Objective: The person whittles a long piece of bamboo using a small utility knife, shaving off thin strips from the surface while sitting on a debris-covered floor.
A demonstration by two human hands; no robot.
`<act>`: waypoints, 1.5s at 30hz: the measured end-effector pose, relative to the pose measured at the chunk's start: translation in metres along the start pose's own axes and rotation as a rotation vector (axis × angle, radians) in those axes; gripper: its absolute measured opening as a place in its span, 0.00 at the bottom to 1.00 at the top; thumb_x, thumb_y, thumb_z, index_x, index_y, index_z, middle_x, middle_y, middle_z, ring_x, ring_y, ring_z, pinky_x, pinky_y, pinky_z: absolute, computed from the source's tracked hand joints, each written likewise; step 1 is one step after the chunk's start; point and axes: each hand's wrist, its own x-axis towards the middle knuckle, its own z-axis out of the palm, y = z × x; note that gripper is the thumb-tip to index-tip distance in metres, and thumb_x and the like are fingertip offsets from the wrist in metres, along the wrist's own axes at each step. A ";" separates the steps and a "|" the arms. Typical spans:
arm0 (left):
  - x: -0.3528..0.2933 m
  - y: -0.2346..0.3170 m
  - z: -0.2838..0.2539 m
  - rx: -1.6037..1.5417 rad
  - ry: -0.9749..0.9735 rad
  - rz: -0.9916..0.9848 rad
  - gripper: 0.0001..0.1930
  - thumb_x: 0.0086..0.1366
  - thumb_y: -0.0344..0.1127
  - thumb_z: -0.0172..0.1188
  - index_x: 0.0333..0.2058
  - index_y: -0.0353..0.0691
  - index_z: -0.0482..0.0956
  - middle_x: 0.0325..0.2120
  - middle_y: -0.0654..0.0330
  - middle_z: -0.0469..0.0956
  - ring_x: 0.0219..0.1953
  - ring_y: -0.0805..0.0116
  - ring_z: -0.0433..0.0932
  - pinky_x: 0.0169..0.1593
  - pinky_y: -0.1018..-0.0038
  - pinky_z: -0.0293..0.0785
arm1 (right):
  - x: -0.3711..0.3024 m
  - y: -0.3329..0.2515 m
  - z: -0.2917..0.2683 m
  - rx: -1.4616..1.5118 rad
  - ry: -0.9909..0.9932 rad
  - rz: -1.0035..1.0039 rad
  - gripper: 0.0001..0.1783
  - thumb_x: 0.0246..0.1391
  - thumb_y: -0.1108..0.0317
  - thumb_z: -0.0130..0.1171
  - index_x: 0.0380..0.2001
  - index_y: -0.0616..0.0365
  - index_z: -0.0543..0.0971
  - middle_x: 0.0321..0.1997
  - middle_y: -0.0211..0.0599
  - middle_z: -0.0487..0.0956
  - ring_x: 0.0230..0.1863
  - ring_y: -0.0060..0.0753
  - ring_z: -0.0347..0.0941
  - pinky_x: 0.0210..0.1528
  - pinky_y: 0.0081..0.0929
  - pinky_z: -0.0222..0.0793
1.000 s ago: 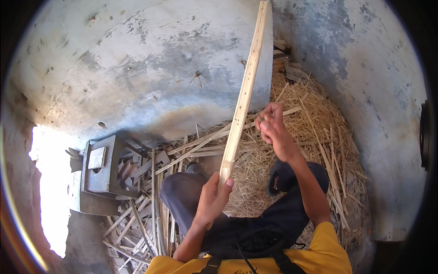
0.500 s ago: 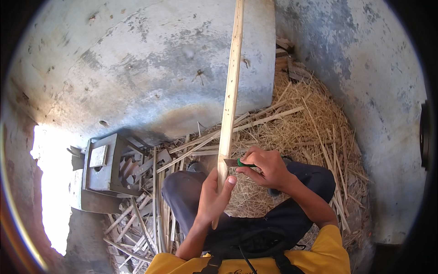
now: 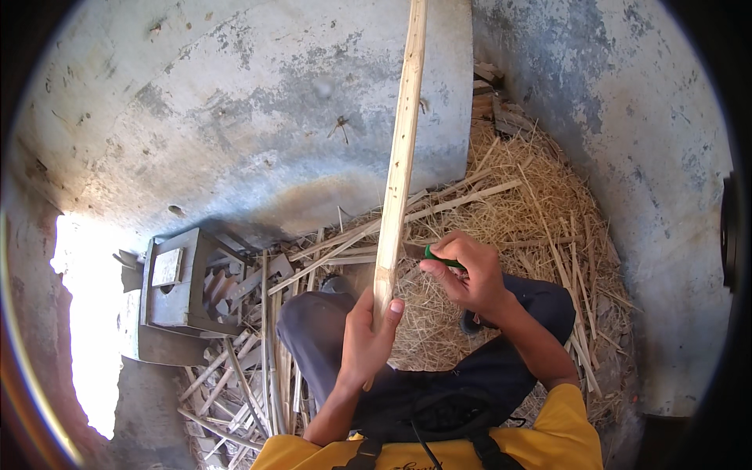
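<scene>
A long pale wooden stick (image 3: 398, 168) rises from between my knees toward the top edge of the view, with small dark marks along its face. My left hand (image 3: 366, 337) is closed around its lower part, thumb on the right side. Just above that grip the wood shows a whittled, uneven patch. My right hand (image 3: 472, 270) grips a knife (image 3: 445, 259) by its green handle. The short dark blade points left, close to the stick's right edge; whether it touches the wood I cannot tell.
Dry straw (image 3: 540, 196) covers the ground ahead and to the right. Loose sticks and scrap wood (image 3: 251, 384) lie at the left. A grey wooden box (image 3: 176, 278) stands beside a bright opening. Worn plaster walls (image 3: 298, 102) surround me closely.
My right hand and the knife have moved up and slightly right, off the whittled patch. The stick's upper end has tilted a little to the right; my left hand keeps its hold.
</scene>
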 end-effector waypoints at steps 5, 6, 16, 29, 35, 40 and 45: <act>0.001 0.002 0.002 -0.039 -0.006 0.027 0.16 0.74 0.43 0.64 0.45 0.34 0.78 0.25 0.66 0.76 0.30 0.80 0.69 0.34 0.75 0.70 | -0.004 -0.005 0.001 -0.021 -0.220 -0.203 0.12 0.53 0.62 0.76 0.31 0.53 0.81 0.30 0.32 0.82 0.23 0.33 0.79 0.22 0.30 0.71; 0.001 0.003 0.003 -0.045 -0.006 0.049 0.16 0.74 0.43 0.64 0.46 0.34 0.78 0.25 0.66 0.76 0.30 0.80 0.69 0.34 0.75 0.70 | -0.006 -0.006 0.003 -0.047 -0.237 -0.235 0.12 0.53 0.61 0.76 0.31 0.53 0.81 0.30 0.32 0.82 0.23 0.32 0.79 0.22 0.30 0.71; -0.001 -0.001 0.000 -0.006 0.019 0.024 0.16 0.77 0.44 0.60 0.39 0.34 0.74 0.22 0.65 0.76 0.25 0.80 0.70 0.29 0.75 0.69 | -0.004 -0.007 0.005 -0.049 -0.172 -0.158 0.12 0.52 0.62 0.76 0.31 0.53 0.82 0.30 0.30 0.81 0.21 0.32 0.78 0.21 0.30 0.71; 0.000 -0.003 0.001 0.092 0.079 0.049 0.20 0.79 0.47 0.54 0.39 0.32 0.73 0.21 0.57 0.78 0.25 0.72 0.76 0.30 0.68 0.73 | -0.006 -0.016 0.017 -0.078 -0.100 -0.061 0.11 0.52 0.64 0.76 0.30 0.55 0.83 0.27 0.31 0.81 0.21 0.30 0.78 0.20 0.29 0.70; -0.001 -0.005 -0.002 0.037 0.070 0.006 0.18 0.80 0.46 0.54 0.40 0.33 0.74 0.23 0.63 0.76 0.25 0.76 0.74 0.29 0.72 0.71 | 0.000 -0.010 0.020 -0.065 -0.056 -0.005 0.11 0.53 0.65 0.76 0.29 0.56 0.82 0.29 0.33 0.82 0.22 0.33 0.79 0.22 0.29 0.70; -0.001 -0.009 0.001 -0.147 0.022 -0.033 0.15 0.81 0.45 0.52 0.48 0.37 0.74 0.24 0.74 0.69 0.24 0.88 0.63 0.25 0.83 0.58 | 0.003 -0.004 0.022 0.008 -0.085 -0.055 0.12 0.52 0.66 0.76 0.28 0.56 0.81 0.30 0.36 0.83 0.22 0.33 0.78 0.21 0.30 0.70; -0.001 -0.003 -0.001 -0.245 -0.011 -0.093 0.16 0.80 0.46 0.54 0.43 0.37 0.74 0.24 0.71 0.70 0.24 0.86 0.66 0.26 0.82 0.63 | 0.004 -0.011 0.013 -0.032 -0.240 -0.183 0.13 0.50 0.69 0.78 0.28 0.57 0.80 0.29 0.38 0.83 0.22 0.33 0.79 0.21 0.28 0.71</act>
